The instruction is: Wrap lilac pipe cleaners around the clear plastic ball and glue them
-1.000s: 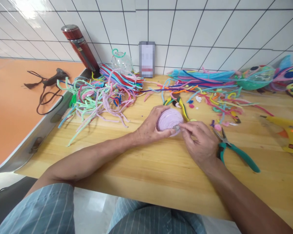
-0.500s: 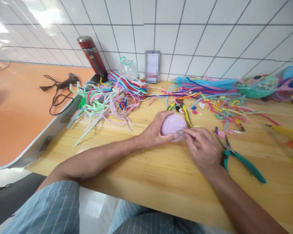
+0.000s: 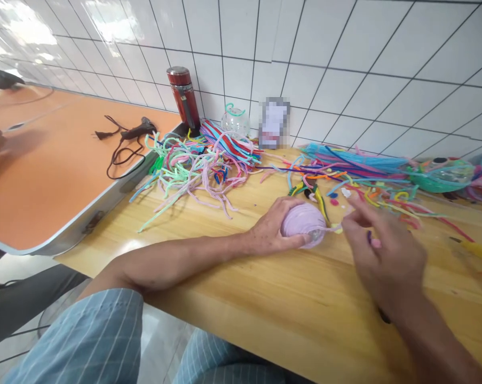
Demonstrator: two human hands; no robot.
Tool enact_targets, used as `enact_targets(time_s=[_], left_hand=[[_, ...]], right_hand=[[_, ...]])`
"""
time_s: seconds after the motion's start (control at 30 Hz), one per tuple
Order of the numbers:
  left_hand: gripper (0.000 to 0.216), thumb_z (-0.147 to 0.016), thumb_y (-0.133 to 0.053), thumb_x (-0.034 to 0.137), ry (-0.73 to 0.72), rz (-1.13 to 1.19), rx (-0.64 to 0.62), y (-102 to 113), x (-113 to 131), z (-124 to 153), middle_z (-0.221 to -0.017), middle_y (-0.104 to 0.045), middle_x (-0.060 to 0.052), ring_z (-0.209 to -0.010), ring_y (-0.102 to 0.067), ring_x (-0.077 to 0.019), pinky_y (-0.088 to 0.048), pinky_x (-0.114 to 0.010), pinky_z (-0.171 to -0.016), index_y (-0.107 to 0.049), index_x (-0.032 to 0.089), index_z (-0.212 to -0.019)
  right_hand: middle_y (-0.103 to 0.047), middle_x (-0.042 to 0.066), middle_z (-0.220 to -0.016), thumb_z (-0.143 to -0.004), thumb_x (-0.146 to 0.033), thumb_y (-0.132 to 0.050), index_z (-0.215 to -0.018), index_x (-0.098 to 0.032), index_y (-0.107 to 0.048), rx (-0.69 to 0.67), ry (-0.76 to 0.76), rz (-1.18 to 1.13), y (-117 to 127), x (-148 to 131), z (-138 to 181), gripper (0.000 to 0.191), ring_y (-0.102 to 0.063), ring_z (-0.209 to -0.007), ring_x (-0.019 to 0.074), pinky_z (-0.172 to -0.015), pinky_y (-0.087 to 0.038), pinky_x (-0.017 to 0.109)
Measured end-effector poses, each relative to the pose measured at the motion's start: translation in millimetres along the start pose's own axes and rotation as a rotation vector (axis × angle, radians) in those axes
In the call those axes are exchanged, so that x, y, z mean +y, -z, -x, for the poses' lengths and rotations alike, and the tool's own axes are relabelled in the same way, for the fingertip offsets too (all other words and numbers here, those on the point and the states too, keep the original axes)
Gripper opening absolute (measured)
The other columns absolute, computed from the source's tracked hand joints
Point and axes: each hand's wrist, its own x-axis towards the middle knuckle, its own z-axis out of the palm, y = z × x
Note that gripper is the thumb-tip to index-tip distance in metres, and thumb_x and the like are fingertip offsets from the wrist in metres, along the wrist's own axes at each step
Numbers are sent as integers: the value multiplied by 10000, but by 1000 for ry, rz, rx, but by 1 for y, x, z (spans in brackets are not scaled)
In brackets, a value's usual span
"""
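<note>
My left hand (image 3: 273, 230) is wrapped round a lilac ball (image 3: 302, 224) wound from pipe cleaner, holding it down on the wooden table (image 3: 241, 277). A loose lilac end sticks out of the ball to the right. My right hand (image 3: 385, 256) hovers just right of the ball, blurred by motion, its fingers partly spread and near that loose end. I cannot make out whether it grips anything.
Heaps of coloured pipe cleaners (image 3: 192, 165) lie at the back left, and more (image 3: 356, 176) at the back right. A red flask (image 3: 183, 98), a clear globe (image 3: 235, 121), a black glue gun (image 3: 136, 130) on the orange table and a yellow glue gun (image 3: 481, 250) are nearby.
My right hand has left the ball and moved right and up, now blurred. The camera has swung left, and the green pliers are hidden behind my right hand.
</note>
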Motion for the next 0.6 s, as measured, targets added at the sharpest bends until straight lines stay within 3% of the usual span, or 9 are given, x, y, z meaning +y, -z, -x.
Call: enact_targets(time_s=[0.1, 0.27, 0.43, 0.6], left_hand=[[735, -872, -789, 493, 4, 20, 18, -3, 3, 1, -1478, -555, -151, -1428, -529, -335, -431, -568, -1247, -460, 244, -1480], [743, -863, -787, 509, 14, 11, 43, -4, 2, 1, -1442, -552, -166, -1404, -549, -334, -467, -581, -1218, -437, 240, -1461], [749, -854, -791, 483, 63, 58, 38, -3, 3, -1, -1462, -550, -170, -1414, -549, -344, -476, -588, -1222, -434, 240, -1467], [783, -838, -799, 487, 78, 66, 54, -4, 2, -2, -1465, -554, -171, -1405, -550, -350, -484, -593, -1213, -419, 240, -1476]], right_hand=[[-816, 40, -885, -995, -357, -578, -1489, -256, -633, -250, -26, 48, -10, 9, -60, 507, -747, -768, 242, -724, -574, 369], [-811, 123, -926, -939, -367, -609, -1569, -200, -543, -436, 75, 186, -95, 28, -152, 655, -737, -843, 317, -807, -575, 453], [-791, 181, -1095, -903, -380, -693, -1643, -182, -423, -498, 52, 198, -170, 43, -198, 813, -733, -1000, 364, -928, -564, 576], [-771, 192, -1147, -861, -390, -770, -1678, -197, -367, -512, 16, 160, -204, 57, -228, 931, -706, -1095, 392, -980, -536, 656]])
